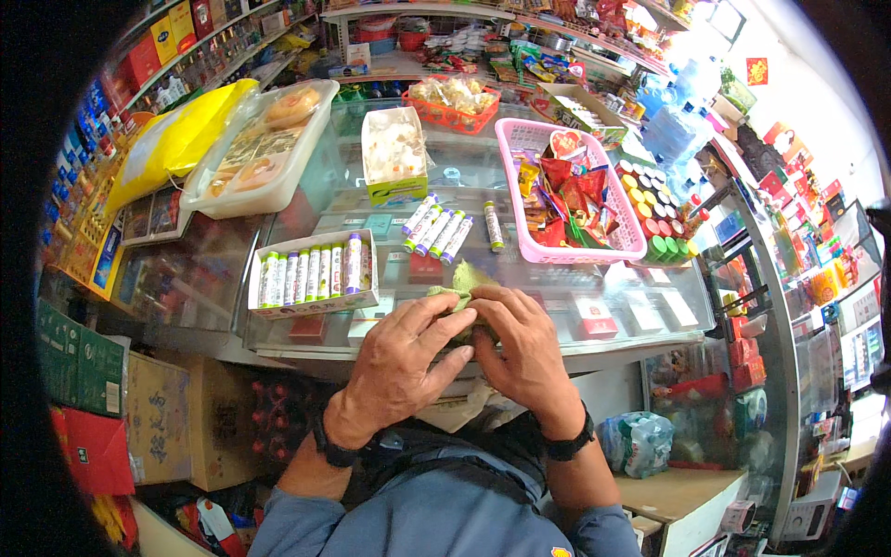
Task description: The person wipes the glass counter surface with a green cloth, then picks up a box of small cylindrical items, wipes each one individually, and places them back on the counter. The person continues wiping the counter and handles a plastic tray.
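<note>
My left hand (407,358) and my right hand (522,344) meet at the front edge of a glass display counter (543,278). Between them they grip a crumpled green cloth (470,277), partly hidden under my fingers. Just past the cloth, several small tubes (438,233) with purple and green ends lie loose in a row on the glass. One more tube (493,226) lies apart to their right. An open white carton (317,306) left of my hands holds several similar tubes standing side by side.
A pink plastic basket (578,257) of wrapped snacks sits at the right, beside capped jars (654,209). Behind are a green-and-white box (397,191) and a red basket (452,122). A plastic tub (257,198) of pastries stands left. Cardboard boxes (160,418) are stacked below.
</note>
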`<control>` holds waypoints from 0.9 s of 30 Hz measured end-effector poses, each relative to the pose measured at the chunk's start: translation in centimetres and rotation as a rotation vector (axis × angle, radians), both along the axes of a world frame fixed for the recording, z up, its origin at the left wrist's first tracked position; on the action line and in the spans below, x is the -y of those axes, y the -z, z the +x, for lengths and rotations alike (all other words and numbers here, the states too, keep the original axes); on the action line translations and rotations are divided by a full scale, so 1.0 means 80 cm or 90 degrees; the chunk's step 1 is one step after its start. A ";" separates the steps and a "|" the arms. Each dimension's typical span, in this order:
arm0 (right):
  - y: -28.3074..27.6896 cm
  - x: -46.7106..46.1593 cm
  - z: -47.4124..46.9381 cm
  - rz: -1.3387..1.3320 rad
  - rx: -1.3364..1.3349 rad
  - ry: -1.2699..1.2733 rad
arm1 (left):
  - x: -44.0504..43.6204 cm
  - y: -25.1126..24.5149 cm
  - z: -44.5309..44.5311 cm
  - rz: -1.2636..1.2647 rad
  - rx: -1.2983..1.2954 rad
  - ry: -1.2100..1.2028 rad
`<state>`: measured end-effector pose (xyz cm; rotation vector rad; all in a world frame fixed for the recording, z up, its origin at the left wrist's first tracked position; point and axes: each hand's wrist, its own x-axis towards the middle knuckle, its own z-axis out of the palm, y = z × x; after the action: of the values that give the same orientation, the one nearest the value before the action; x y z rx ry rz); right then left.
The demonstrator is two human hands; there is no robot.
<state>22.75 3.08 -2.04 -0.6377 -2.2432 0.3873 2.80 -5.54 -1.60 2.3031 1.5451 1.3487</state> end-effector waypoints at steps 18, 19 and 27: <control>-0.020 -0.062 -0.060 0.095 0.350 0.297 | -0.021 0.033 0.000 0.000 -0.010 -0.049; -0.018 -0.068 -0.061 0.102 0.360 0.288 | -0.020 0.033 0.000 -0.004 -0.005 -0.046; -0.010 -0.080 -0.063 0.060 0.342 0.274 | -0.016 0.031 0.001 -0.024 0.027 -0.055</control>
<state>17.68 9.48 -1.28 -1.2580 -2.5017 -0.1238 2.89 -4.24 -4.05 2.1945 1.6599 1.3660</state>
